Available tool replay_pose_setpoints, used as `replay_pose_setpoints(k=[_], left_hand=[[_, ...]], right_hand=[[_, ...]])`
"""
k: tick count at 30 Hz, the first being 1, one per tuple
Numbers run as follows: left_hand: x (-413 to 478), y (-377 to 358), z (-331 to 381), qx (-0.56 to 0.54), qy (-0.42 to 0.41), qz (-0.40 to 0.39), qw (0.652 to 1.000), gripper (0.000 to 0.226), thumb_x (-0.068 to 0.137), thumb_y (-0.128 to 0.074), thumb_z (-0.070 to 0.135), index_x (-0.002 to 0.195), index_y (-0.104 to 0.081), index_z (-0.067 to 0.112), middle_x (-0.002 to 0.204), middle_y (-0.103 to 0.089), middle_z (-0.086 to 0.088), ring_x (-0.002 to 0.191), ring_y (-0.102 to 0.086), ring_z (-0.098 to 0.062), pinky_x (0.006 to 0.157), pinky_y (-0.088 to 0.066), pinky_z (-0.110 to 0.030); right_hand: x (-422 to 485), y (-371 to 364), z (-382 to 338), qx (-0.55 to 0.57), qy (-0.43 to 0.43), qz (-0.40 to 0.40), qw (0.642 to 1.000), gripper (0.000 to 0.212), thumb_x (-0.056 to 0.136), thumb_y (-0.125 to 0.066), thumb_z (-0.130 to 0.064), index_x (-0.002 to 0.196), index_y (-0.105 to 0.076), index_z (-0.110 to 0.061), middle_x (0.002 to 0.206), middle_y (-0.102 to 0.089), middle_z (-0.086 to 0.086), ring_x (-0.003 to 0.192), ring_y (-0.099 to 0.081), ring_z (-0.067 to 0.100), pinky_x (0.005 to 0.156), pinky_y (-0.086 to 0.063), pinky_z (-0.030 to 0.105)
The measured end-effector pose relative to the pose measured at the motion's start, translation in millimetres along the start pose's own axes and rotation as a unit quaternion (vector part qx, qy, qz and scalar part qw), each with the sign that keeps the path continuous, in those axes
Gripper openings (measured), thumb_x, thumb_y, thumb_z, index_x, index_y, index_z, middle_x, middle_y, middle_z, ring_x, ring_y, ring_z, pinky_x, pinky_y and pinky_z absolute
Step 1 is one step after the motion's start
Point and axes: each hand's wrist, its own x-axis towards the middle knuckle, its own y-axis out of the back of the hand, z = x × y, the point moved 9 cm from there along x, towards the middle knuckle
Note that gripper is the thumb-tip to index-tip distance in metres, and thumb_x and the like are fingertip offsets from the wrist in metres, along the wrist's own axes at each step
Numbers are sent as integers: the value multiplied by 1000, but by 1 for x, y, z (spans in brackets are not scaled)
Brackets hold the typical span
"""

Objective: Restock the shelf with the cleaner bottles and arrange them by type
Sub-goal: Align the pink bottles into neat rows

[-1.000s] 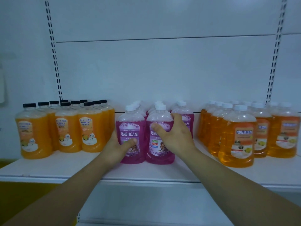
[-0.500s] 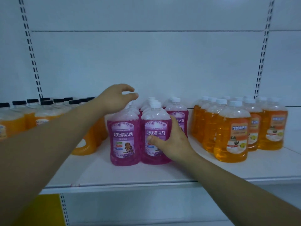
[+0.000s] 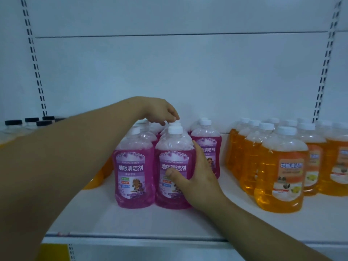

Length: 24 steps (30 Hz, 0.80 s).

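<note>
Head view, from the left: black-capped orange bottles (image 3: 30,122) stand at the far edge of the shelf (image 3: 131,221), partly hidden by the left forearm. The left hand (image 3: 160,110) reaches over the purple bottles (image 3: 133,166) in the middle. Its fingers are bent downward and the tips touch a white cap in a rear row; whether they pinch it cannot be told. The right hand (image 3: 199,178) holds the front right purple bottle (image 3: 174,161): the thumb lies across its label, and the fingers wrap around its right side, next to the bottle behind it. This bottle stands upright and touches its left neighbour. White-capped orange bottles (image 3: 280,172) stand apart on the right. The bottles look almost full, so probably heavy, with smooth plastic that may slip. A grip around the narrower waist, or at the neck under the cap, seems safest.
</note>
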Motion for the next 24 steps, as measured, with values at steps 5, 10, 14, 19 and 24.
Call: replay_pose_setpoints(k=[5, 10, 14, 19, 24], left_hand=[[8, -4, -3, -93, -4, -11, 996, 32, 93, -57, 12, 124, -59, 22, 103, -64, 4, 84, -64, -7, 75, -54, -21], [9, -3, 2, -98, -26, 27, 994, 29, 91, -60, 9, 119, -65, 12, 100, -65, 3, 77, -63, -7, 54, -51, -9], [8, -3, 5, -87, -37, 40, 995, 29, 91, -56, 10, 119, -66, 11, 106, -65, 0, 79, -62, -9, 51, -46, -6], [11, -5, 11, -87, -39, 46, 994, 29, 92, -56, 10, 119, -66, 10, 110, -63, -4, 80, -62, -13, 47, -47, -9], [9, -7, 7, -99, -16, 19, 995, 32, 94, -54, 12, 125, -61, 14, 111, -62, -2, 83, -62, -10, 64, -55, -15]], right_hand=[[0, -2, 1, 16, 5, -10, 1000, 87, 67, -73, -59, 138, -23, -53, 130, -50, -19, 111, -56, 1, 91, -53, 30], [0, -2, 0, 17, 5, -4, 1000, 81, 71, -74, -52, 135, -25, -54, 126, -51, -22, 108, -57, -1, 83, -51, 19], [-1, -1, -2, 14, 6, -2, 1000, 82, 69, -73, -55, 137, -26, -51, 126, -51, -22, 110, -56, 0, 88, -53, 26], [-2, -1, -1, 13, -2, -4, 1000, 86, 66, -72, -59, 137, -24, -52, 125, -52, -22, 110, -57, 0, 91, -54, 32], [-3, -1, 0, 11, -8, -3, 1000, 91, 58, -67, -69, 136, -24, -53, 127, -52, -21, 113, -56, 3, 93, -54, 37]])
